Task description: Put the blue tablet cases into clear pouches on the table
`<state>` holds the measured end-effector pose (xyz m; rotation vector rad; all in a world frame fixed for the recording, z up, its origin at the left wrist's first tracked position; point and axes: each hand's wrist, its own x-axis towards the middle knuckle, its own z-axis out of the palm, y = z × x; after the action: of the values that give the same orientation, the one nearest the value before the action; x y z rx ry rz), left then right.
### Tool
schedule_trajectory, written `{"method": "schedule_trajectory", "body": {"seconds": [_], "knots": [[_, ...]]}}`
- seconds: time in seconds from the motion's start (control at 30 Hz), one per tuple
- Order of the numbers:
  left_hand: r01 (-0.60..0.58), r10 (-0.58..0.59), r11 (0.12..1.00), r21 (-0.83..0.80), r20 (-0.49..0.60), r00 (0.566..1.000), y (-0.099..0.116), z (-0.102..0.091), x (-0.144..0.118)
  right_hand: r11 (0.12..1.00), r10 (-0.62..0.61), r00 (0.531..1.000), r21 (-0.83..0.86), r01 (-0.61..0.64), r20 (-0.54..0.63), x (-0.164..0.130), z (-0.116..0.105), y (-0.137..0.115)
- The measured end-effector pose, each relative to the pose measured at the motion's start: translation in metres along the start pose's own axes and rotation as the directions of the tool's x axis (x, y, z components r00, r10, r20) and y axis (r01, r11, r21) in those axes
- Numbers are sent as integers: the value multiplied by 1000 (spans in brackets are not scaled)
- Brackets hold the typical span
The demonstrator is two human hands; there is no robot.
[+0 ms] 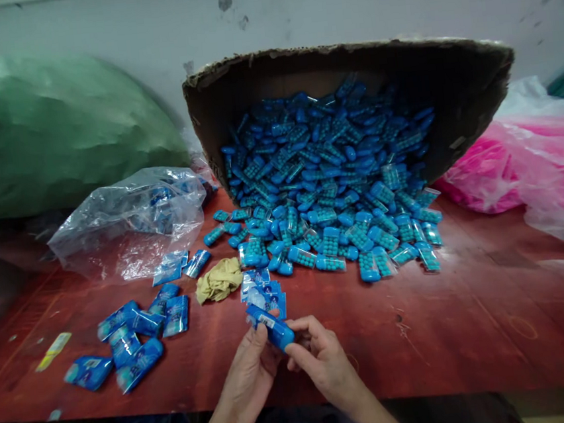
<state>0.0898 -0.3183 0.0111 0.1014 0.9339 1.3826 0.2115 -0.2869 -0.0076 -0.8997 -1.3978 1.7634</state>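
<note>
Both hands grip one small blue container [273, 329] with a printed wrapper around it, tilted above the table's front part. My left hand [254, 360] pinches its upper left end, thumb on top. At the lower right end, the thumb and fingers of my right hand [321, 357] close on it. Just behind the hands lie several printed blue labels [264, 289]. A crumpled yellow cloth [219, 280] is beside them. Several containers in printed wrappers [132, 336] lie in a loose group to the left.
A cardboard box [347, 55] on its side spills many small clear containers of blue balls [327, 214] onto the red table [471, 313]. A clear plastic bag [133, 219] and large green sack [64, 126] stand left. Pink bags [531, 161] sit right. A yellow strip [53, 351] lies front left.
</note>
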Motion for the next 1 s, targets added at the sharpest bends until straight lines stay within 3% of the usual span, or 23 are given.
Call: {"method": "schedule_trajectory", "body": {"seconds": [0.07,0.17,0.3,0.43,0.73,0.9,1.0], "knots": [[-5,5,1000,23,-28,1000,5,-1,0,997,-41,999,-69,41,7,-1,0,-1],[49,-50,998,28,19,999,7,-8,1,975,-101,995,-197,100,5,-1,-3,-2],[133,-135,991,25,102,986,9,-16,5,891,-174,985,-423,165,18,2,-10,-7],[178,-179,984,23,147,973,10,-17,7,811,-243,969,-539,228,44,4,-16,-10],[120,-122,990,-77,-15,992,-10,-6,1,811,-221,972,-538,229,80,5,-18,-3],[16,-28,994,-111,-106,994,-19,9,-4,787,-276,958,-555,272,78,6,-19,0],[-39,25,995,-96,-145,989,-22,14,-6,729,-339,935,-599,331,105,7,-19,6]]}}
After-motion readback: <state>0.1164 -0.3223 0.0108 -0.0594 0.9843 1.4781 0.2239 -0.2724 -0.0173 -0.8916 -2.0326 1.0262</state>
